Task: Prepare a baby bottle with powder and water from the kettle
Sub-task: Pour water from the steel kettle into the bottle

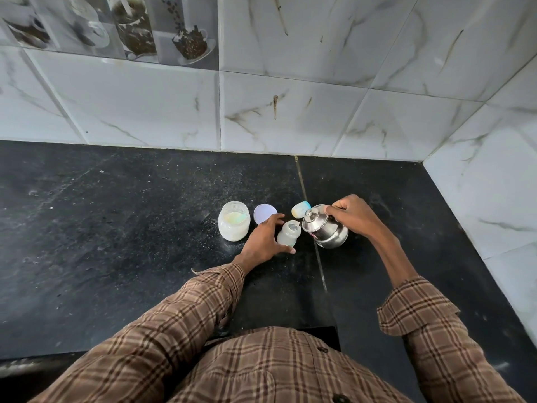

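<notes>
A small clear baby bottle [288, 233] stands open on the black counter, with white powder at its bottom. My left hand [265, 239] wraps around its left side and steadies it. My right hand [350, 216] grips the handle of a small steel kettle [324, 227], tilted left so its spout is over the bottle's mouth. An open glass jar of white powder [234, 224] stands left of my left hand. Its round pale lid [263, 213] lies flat beside it. The bottle's cap with teat [300, 209] lies on its side behind the kettle.
The black stone counter [116, 228] runs to a marble-tiled wall [290, 117] at the back and another tiled wall [488, 184] on the right. A seam [312, 228] crosses the counter under the kettle. My checked sleeves fill the near edge.
</notes>
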